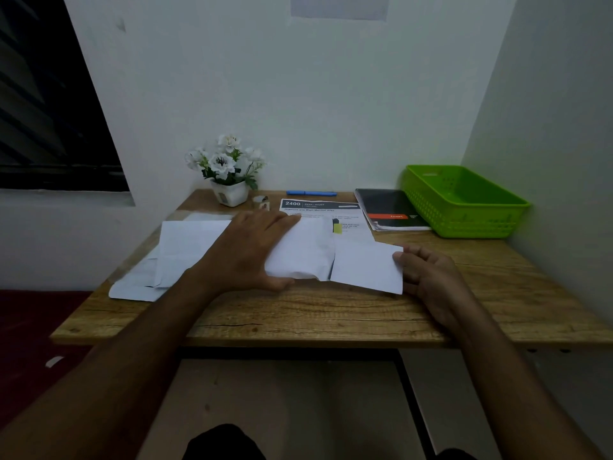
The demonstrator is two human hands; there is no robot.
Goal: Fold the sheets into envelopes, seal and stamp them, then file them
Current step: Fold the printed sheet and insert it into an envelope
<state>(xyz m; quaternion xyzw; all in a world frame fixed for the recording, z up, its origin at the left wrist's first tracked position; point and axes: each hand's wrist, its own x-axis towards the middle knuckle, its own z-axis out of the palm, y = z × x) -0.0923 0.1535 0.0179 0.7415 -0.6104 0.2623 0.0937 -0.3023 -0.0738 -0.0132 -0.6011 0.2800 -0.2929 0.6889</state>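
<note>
A white sheet (308, 250) lies partly folded in the middle of the wooden desk (298, 313). My left hand (247, 249) presses flat on its left part, fingers straight, thumb along the near edge. My right hand (428, 270) pinches the right flap (365, 267) of the sheet at its right edge and holds it lifted a little off the desk. More white sheets (175, 257) lie stacked at the desk's left. A small stamp or glue item (262, 202) stands near the flower pot; I cannot tell which.
A green plastic basket (464, 200) stands at the back right, next to a black notebook (388, 209). A printed task card (320, 210) and a blue pen (311, 193) lie at the back. A white flower pot (230, 175) stands back left. Walls close in behind and right.
</note>
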